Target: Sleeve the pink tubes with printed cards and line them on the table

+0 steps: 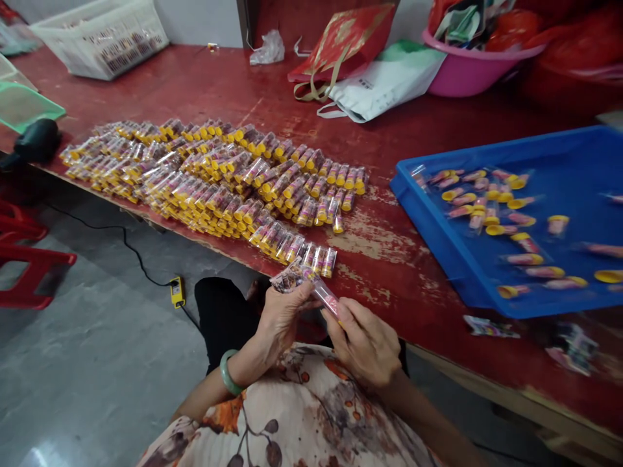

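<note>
In front of my lap, my left hand (285, 310) is closed with thumb and fingers on a small bunch of printed plastic sleeves (291, 275). My right hand (367, 340) pinches a slim clear tube with pink contents (327, 298), its upper end meeting the sleeves at my left fingertips. Whether the tube sits inside a sleeve, I cannot tell. Just beyond my hands lies a long stacked pile of wrapped tubes with yellow ends (209, 188). Loose yellow-ended tubes (525, 259) are scattered in the blue tray (438, 263) to the right.
Printed sleeves (491, 327) lie by the tray on the red table (379, 243). Behind stand a white basket (104, 48), a red bag (348, 42), a white bag (389, 84) and a pink basin (462, 71). A black tool (36, 143) rests left; a red stool (34, 272) stands below.
</note>
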Available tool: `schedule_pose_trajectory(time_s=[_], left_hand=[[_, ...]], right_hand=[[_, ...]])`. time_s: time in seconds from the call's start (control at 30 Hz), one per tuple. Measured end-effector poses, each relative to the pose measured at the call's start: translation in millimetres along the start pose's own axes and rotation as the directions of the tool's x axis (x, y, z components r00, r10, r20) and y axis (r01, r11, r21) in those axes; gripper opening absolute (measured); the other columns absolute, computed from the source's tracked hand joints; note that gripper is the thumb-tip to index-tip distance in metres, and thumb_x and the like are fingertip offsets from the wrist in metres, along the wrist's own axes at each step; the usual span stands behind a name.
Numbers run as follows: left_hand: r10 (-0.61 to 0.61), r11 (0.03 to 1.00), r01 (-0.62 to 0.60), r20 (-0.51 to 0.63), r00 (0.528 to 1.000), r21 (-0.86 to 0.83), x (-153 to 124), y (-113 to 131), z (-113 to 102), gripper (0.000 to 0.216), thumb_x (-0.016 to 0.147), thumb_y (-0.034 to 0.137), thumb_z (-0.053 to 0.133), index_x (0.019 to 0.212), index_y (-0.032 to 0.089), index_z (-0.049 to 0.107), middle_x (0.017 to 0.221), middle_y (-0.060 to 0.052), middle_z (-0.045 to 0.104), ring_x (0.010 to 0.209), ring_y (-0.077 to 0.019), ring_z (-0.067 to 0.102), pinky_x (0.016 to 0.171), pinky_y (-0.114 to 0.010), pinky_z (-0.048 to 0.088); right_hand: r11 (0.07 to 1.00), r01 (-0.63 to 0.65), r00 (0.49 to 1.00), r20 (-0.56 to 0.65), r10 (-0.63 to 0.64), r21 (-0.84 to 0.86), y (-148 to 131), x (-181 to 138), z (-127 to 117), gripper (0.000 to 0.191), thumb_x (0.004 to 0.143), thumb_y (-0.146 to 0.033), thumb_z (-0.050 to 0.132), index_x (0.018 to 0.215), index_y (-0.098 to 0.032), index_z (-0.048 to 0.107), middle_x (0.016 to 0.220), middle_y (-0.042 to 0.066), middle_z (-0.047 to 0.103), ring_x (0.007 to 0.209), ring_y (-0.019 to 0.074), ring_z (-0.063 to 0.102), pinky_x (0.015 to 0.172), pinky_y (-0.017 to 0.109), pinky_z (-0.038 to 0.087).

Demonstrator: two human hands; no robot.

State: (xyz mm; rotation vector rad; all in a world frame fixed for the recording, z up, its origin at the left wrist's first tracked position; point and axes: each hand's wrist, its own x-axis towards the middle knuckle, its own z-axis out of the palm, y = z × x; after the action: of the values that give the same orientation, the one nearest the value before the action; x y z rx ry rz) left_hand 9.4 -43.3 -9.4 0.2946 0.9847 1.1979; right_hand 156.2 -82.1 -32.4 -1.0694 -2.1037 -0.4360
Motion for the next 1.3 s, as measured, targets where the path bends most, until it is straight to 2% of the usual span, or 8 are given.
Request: schedule_pose_trajectory(time_s=[0.27, 0.37, 0.5, 0.67, 0.8, 0.97, 1.2, 1.3], left_hand=[[0.011, 0.999, -0.012, 0.059, 0.998, 0.030, 1.4, -4.8, 3.6, 0.031, 0.069, 0.038, 0.078, 0.089, 0.016, 0.069, 0.083, -0.002, 0.070, 0.067, -0.0131, 0.064, 0.063, -0.025, 0.053], [0.008, 0.999, -0.009, 0.034, 0.999, 0.041, 2.2, -3.9, 4.4, 0.035, 0.065, 0.039, 0.080, 0.090, 0.017, 0.069, 0.086, -0.002, 0.070, 0.069, -0.0140, 0.064, 0.065, -0.027, 0.053], [0.007, 1.000, -0.007, 0.038, 0.999, 0.014, 2.5, 2.1, 6.4, 0.037, 0.065, 0.041, 0.080, 0.092, 0.018, 0.068, 0.090, -0.003, 0.069, 0.071, -0.0133, 0.064, 0.068, -0.027, 0.052], [-0.116, 0.991, 0.113, 0.037, 0.993, 0.069, -2.4, 6.1, 13.2, 0.037, 0.061, 0.036, 0.084, 0.088, 0.016, 0.068, 0.082, -0.003, 0.069, 0.069, -0.0143, 0.063, 0.066, -0.026, 0.052], [-0.138, 0.988, 0.134, 0.055, 0.989, 0.079, 1.7, 4.1, 17.5, 0.034, 0.061, 0.035, 0.084, 0.083, 0.015, 0.067, 0.075, -0.002, 0.068, 0.064, -0.0125, 0.062, 0.062, -0.024, 0.051], [-0.106, 0.990, 0.090, 0.155, 0.982, 0.107, 7.7, 0.2, 30.7, 0.031, 0.064, 0.031, 0.082, 0.087, 0.015, 0.069, 0.076, -0.002, 0.070, 0.066, -0.0132, 0.064, 0.063, -0.023, 0.052], [-0.120, 0.990, 0.101, 0.200, 0.972, 0.101, -4.5, -5.3, 45.6, 0.031, 0.063, 0.035, 0.083, 0.081, 0.014, 0.069, 0.074, -0.002, 0.068, 0.066, -0.0134, 0.063, 0.067, -0.026, 0.054], [-0.144, 0.987, 0.123, 0.234, 0.961, 0.105, -9.2, -9.6, 47.0, 0.029, 0.065, 0.032, 0.082, 0.082, 0.014, 0.069, 0.075, -0.002, 0.068, 0.066, -0.0131, 0.063, 0.065, -0.026, 0.054]], right_hand=[[0.991, -0.114, 0.993, -0.011, 0.115, 0.071, -2.6, -3.6, -2.6, 0.046, 0.079, -0.009, 0.069, 0.121, -0.027, 0.060, 0.103, 0.007, 0.072, 0.093, 0.0240, 0.070, 0.070, 0.029, 0.058], [0.920, -0.243, 0.967, 0.005, 0.254, 0.306, -2.0, 4.3, -2.6, 0.053, 0.084, -0.012, 0.063, 0.133, -0.026, 0.050, 0.117, 0.010, 0.066, 0.105, 0.0247, 0.066, 0.082, 0.034, 0.058], [0.754, -0.298, 0.954, 0.207, 0.216, 0.585, 6.0, 13.5, -7.9, 0.052, 0.088, -0.009, 0.048, 0.139, -0.019, 0.043, 0.131, 0.016, 0.054, 0.120, 0.0264, 0.056, 0.095, 0.042, 0.053], [0.794, -0.318, 0.946, 0.115, 0.303, 0.518, 11.1, 19.3, -11.6, 0.040, 0.088, -0.010, 0.053, 0.126, -0.020, 0.053, 0.108, 0.011, 0.065, 0.101, 0.0215, 0.064, 0.082, 0.034, 0.057], [0.876, -0.238, 0.967, 0.022, 0.252, 0.419, 14.1, 23.7, -4.5, 0.027, 0.090, -0.013, 0.051, 0.116, -0.017, 0.056, 0.097, 0.009, 0.067, 0.087, 0.0170, 0.066, 0.070, 0.028, 0.055], [0.951, -0.149, 0.979, -0.096, 0.181, 0.270, 27.7, 21.1, -0.9, 0.031, 0.087, -0.009, 0.053, 0.117, -0.017, 0.055, 0.092, 0.007, 0.067, 0.079, 0.0133, 0.066, 0.072, 0.026, 0.054], [0.831, -0.295, 0.920, -0.095, 0.380, 0.471, 34.1, 14.4, -20.4, 0.032, 0.083, -0.006, 0.058, 0.111, -0.022, 0.063, 0.098, 0.007, 0.067, 0.084, 0.0152, 0.067, 0.068, 0.025, 0.055], [0.832, -0.354, 0.886, -0.133, 0.445, 0.427, 28.1, 12.4, -24.6, 0.035, 0.081, -0.006, 0.061, 0.111, -0.023, 0.064, 0.098, 0.006, 0.067, 0.086, 0.0168, 0.066, 0.071, 0.030, 0.056]])
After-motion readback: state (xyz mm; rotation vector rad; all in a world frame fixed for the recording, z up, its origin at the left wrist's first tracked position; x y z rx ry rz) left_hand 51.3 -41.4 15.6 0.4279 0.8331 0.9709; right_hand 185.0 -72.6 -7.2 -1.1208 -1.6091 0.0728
